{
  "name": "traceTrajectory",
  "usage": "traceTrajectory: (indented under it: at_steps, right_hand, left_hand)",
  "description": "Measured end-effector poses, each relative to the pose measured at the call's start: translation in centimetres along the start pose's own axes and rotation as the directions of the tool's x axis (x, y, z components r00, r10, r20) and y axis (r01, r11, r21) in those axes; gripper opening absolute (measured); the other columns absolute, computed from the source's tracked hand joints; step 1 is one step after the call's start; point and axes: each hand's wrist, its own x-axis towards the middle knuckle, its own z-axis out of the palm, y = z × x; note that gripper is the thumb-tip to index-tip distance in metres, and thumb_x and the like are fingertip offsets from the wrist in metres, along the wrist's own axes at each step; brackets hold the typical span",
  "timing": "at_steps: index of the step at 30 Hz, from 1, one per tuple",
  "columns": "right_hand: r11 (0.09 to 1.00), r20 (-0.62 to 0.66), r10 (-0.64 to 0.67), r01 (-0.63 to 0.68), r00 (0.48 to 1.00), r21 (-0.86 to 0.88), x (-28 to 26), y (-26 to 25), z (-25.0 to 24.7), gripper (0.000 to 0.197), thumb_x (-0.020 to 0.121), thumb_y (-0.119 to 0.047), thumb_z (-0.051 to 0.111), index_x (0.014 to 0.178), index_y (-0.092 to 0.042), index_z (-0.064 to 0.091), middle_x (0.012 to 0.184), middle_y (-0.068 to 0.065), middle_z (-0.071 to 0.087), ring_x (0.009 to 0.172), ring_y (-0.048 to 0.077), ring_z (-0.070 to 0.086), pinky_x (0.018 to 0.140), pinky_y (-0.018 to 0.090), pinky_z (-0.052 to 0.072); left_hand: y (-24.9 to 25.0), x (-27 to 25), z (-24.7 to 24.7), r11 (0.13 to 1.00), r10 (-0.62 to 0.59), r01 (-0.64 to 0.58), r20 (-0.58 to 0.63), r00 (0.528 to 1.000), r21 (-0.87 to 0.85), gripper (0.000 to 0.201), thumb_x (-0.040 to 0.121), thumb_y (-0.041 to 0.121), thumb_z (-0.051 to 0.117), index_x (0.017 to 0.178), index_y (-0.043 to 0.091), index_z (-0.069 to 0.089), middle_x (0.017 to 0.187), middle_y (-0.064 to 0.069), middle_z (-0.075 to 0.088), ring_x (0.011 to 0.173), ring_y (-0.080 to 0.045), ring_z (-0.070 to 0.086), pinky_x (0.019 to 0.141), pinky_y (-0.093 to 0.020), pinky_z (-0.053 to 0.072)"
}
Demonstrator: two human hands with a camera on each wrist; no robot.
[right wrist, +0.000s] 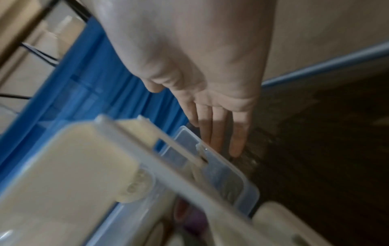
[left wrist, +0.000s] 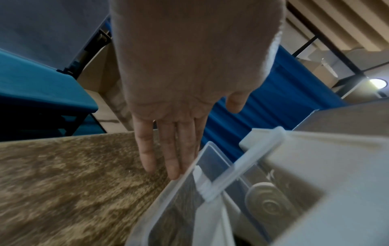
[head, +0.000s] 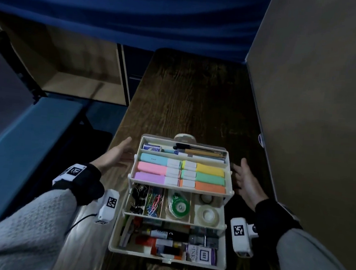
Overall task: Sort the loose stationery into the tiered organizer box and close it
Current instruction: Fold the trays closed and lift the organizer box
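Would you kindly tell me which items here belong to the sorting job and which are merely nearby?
Job: organizer box, highlighters, paper clips, tape rolls, clear lid, left hand, right hand.

Nearby: table, blue curtain, partition.

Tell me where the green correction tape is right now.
In the head view, the green correction tape lies in the organizer's middle tier, between the paper clips and the clear tape roll.

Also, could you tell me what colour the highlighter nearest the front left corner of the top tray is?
Pastel purple highlighter, clearest in the head view.
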Motion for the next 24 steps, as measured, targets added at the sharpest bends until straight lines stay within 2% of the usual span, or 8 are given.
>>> traceTrajectory:
  at_steps: [2, 5, 8, 11, 15, 18, 20, 24]
  right_hand:
    - [0.998, 0.012, -0.027, 0.028, 1.0, -0.051, -0.8, -0.5, -0.4, 0.073, 0.091, -0.07, 0.02, 0.146, -0.024, 0.035, 0.151, 0.01, 0.036, 0.133, 0.019, 0.037, 0.094, 0.036, 0.031]
    - [0.993, 0.022, -0.081, 0.083, 0.996, -0.085, -2.4, -0.6, -0.7, 0.073, 0.092, -0.068, 0.019, 0.145, -0.021, 0.037, 0.142, 0.007, 0.048, 0.121, 0.016, 0.045, 0.097, 0.039, 0.037]
    - [0.989, 0.014, -0.13, 0.131, 0.991, -0.075, -4.2, -0.2, -1.0, 0.072, 0.094, -0.065, 0.018, 0.141, -0.017, 0.044, 0.129, 0.003, 0.058, 0.115, 0.016, 0.053, 0.101, 0.044, 0.041]
    - [0.983, -0.003, -0.177, 0.177, 0.984, -0.057, -6.1, 0.6, -1.3, 0.07, 0.094, -0.065, 0.018, 0.132, -0.017, 0.053, 0.116, -0.001, 0.064, 0.108, 0.011, 0.058, 0.095, 0.043, 0.044]
    - [0.98, -0.022, -0.199, 0.198, 0.98, -0.023, -8.2, 2.3, -1.4, 0.068, 0.095, -0.063, 0.02, 0.127, -0.017, 0.058, 0.115, 0.003, 0.064, 0.111, 0.016, 0.057, 0.094, 0.043, 0.045]
    - [0.983, -0.041, -0.185, 0.185, 0.982, -0.009, -9.4, 3.8, -1.2, 0.066, 0.096, -0.061, 0.022, 0.126, -0.014, 0.059, 0.118, 0.005, 0.064, 0.11, 0.017, 0.058, 0.091, 0.04, 0.047]
    - [0.985, -0.054, -0.173, 0.174, 0.983, 0.003, -10.3, 4.9, -1.1, 0.062, 0.097, -0.058, 0.024, 0.121, -0.014, 0.06, 0.117, 0.007, 0.064, 0.106, 0.017, 0.059, 0.085, 0.036, 0.049]
    - [0.987, -0.039, -0.161, 0.162, 0.986, 0.013, -12.0, 6.6, -0.5, 0.049, 0.099, -0.053, 0.025, 0.108, -0.024, 0.063, 0.115, 0.003, 0.066, 0.104, 0.014, 0.06, 0.077, 0.032, 0.049]
  left_hand:
    - [0.3, -0.8, -0.3, 0.999, 0.039, -0.039, -0.03, 0.999, -0.006, 0.067, 0.093, 0.064, 0.025, 0.12, 0.013, 0.059, 0.116, -0.007, 0.065, 0.103, -0.017, 0.063, 0.094, -0.036, 0.046]
    - [0.5, -2.9, -0.3, 0.993, 0.12, -0.12, -0.04, 0.992, 0.0, 0.066, 0.093, 0.064, 0.025, 0.117, 0.014, 0.061, 0.109, -0.006, 0.069, 0.099, -0.014, 0.065, 0.086, -0.031, 0.049]
    - [0.2, -5.7, -0.1, 0.982, 0.188, -0.189, -0.041, 0.981, -0.003, 0.064, 0.093, 0.064, 0.023, 0.117, 0.02, 0.063, 0.104, 0.003, 0.072, 0.097, -0.009, 0.067, 0.081, -0.025, 0.048]
    - [-0.7, -8.3, 0.2, 0.973, 0.228, -0.23, -0.064, 0.972, -0.031, 0.061, 0.094, 0.063, 0.023, 0.11, 0.024, 0.066, 0.106, 0.005, 0.072, 0.1, -0.008, 0.066, 0.087, -0.027, 0.046]
    - [-2.5, -11.3, 0.9, 0.969, 0.239, -0.242, -0.067, 0.969, -0.05, 0.06, 0.096, 0.06, 0.022, 0.097, 0.026, 0.072, 0.102, 0.007, 0.074, 0.098, -0.006, 0.067, 0.09, -0.027, 0.045]
    - [-4.1, -12.9, 1.3, 0.97, 0.237, -0.24, -0.06, 0.97, -0.04, 0.063, 0.096, 0.059, 0.022, 0.107, 0.021, 0.071, 0.107, 0.003, 0.072, 0.104, -0.009, 0.065, 0.095, -0.029, 0.044]
    - [-5.1, -13.8, 1.7, 0.97, 0.238, -0.239, -0.034, 0.971, -0.039, 0.07, 0.09, 0.067, 0.025, 0.113, 0.019, 0.07, 0.11, 0.003, 0.072, 0.106, -0.01, 0.065, 0.094, -0.027, 0.044]
    - [-6.8, -15.1, 2.4, 0.969, 0.226, -0.227, -0.019, 0.974, -0.093, 0.067, 0.081, 0.074, 0.033, 0.102, 0.025, 0.074, 0.107, 0.003, 0.073, 0.102, -0.013, 0.068, 0.092, -0.03, 0.046]
